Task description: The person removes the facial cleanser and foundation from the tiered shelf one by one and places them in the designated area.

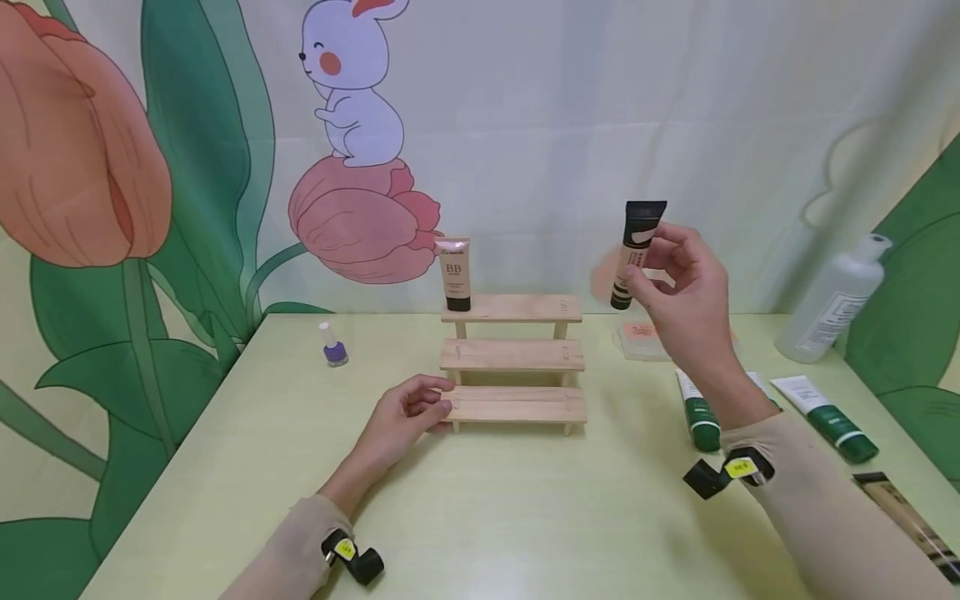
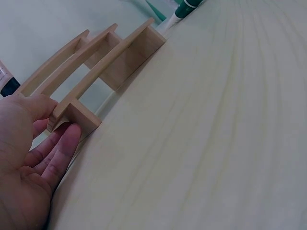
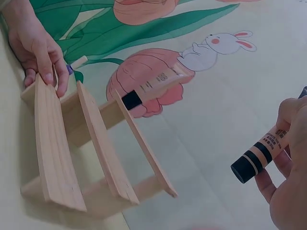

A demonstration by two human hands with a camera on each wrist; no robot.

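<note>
Two hands are at work over a pale table (image 1: 510, 521), in front of a backdrop (image 1: 525, 150) printed with tulips and a rabbit. The right hand (image 1: 690, 292) pinches a black-ended tube (image 1: 633, 252) between thumb and fingers, narrow around its body. That tube is up in the air to the right of a three-step wooden rack (image 1: 512, 356), apart from it, slightly tilted, with its wide flat end up and its round cap down. The left hand (image 1: 401, 417) grips the left end of the rack's lowest step, and the left wrist view shows the thumb above the board and fingertips below it. A BB tube (image 1: 454, 271) stands upright on its black cap at the left end of the top step; the two lower steps are bare. Left of the rack, well apart, stands a purple polish bottle (image 1: 335, 353). Behind the right hand lies a flat clear box (image 1: 641, 346). On the right side of the table, green-and-white tubes (image 1: 828, 421) lie flat, one partly hidden by the right wrist. Beyond them a translucent bottle (image 1: 832, 304) stands near the backdrop, and a gold tube (image 1: 903, 518) lies at the right, partly behind the sleeve (image 1: 817, 500).
</note>
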